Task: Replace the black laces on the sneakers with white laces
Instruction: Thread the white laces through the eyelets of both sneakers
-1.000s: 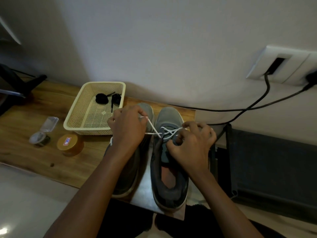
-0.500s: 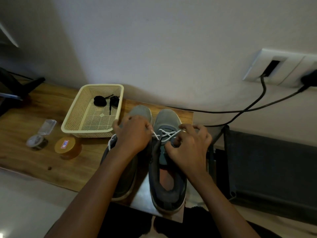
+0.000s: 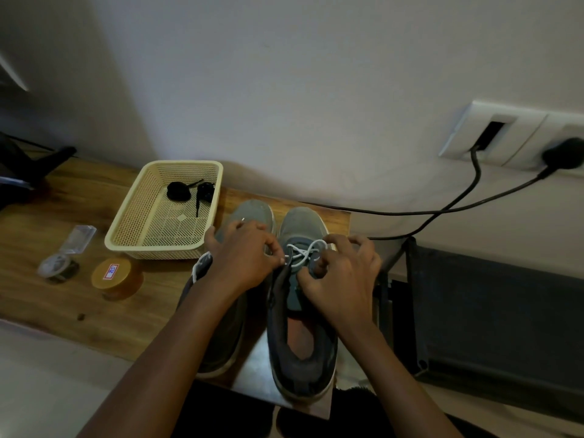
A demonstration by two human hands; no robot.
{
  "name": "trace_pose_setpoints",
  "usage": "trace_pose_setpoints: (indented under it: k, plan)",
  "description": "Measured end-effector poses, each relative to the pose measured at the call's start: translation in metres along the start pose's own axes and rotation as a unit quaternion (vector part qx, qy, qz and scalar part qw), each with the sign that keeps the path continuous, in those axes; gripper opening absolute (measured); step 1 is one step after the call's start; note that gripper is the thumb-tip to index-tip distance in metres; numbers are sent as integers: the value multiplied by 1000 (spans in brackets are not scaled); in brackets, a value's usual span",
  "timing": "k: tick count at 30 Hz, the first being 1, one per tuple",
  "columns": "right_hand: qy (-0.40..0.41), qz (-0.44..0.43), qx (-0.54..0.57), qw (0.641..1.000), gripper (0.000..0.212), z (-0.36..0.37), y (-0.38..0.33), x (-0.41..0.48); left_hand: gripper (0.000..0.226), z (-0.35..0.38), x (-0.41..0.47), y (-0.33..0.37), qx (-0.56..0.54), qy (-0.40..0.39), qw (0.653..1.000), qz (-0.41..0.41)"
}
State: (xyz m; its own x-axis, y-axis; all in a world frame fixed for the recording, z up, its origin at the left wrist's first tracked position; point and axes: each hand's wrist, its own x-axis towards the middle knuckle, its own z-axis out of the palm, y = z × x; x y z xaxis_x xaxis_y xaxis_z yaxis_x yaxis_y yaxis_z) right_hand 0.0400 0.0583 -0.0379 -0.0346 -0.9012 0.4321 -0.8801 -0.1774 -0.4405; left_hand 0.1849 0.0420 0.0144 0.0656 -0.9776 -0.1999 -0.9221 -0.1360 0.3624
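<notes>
Two grey sneakers stand side by side on the wooden table, toes toward the wall. The right sneaker (image 3: 300,339) carries a white lace (image 3: 303,252) crossed through its front eyelets. My left hand (image 3: 243,257) lies over the left sneaker (image 3: 252,213) and pinches one end of the white lace at the right sneaker's left edge. My right hand (image 3: 341,279) pinches the lace's other part at the right eyelets. Black laces (image 3: 186,191) lie coiled in the cream basket (image 3: 132,238).
An amber jar (image 3: 115,276) with a wooden lid and a small clear-lidded container (image 3: 58,267) stand left of the sneakers. Black cables (image 3: 442,213) run from a wall socket (image 3: 505,134). A dark fabric frame (image 3: 493,314) stands right of the table.
My left hand has drawn in toward the right sneaker, taking up the lace span that was stretched out to the left. My right hand stays at the right eyelets.
</notes>
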Motion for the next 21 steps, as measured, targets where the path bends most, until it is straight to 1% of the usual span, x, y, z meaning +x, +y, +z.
trace_pose_setpoints:
  k: [2,5,7,10,13,15,18,21]
  plan:
    - [-3,4,11,1000,34,0,0,0,19,0,0,1,-9,20,1000,-9]
    - [-8,5,21,1000,33,1,2,0,17,-2,2,-3,-35,95,993,-57]
    - [-10,4,24,1000,33,0,2,-1,13,-4,4,-7,-54,119,989,-68]
    - [-14,4,23,1000,34,0,1,0,10,-5,3,-6,-64,94,993,-21]
    - [-20,8,18,1000,37,-1,1,0,10,-2,0,0,-8,45,998,35]
    - [-22,9,12,1000,39,-1,0,0,5,0,-1,2,34,24,998,43]
    - [-26,9,10,1000,40,-1,0,0,6,2,-3,3,48,28,998,36]
    - [-24,9,10,1000,37,-2,0,1,5,2,-4,7,61,70,995,31]
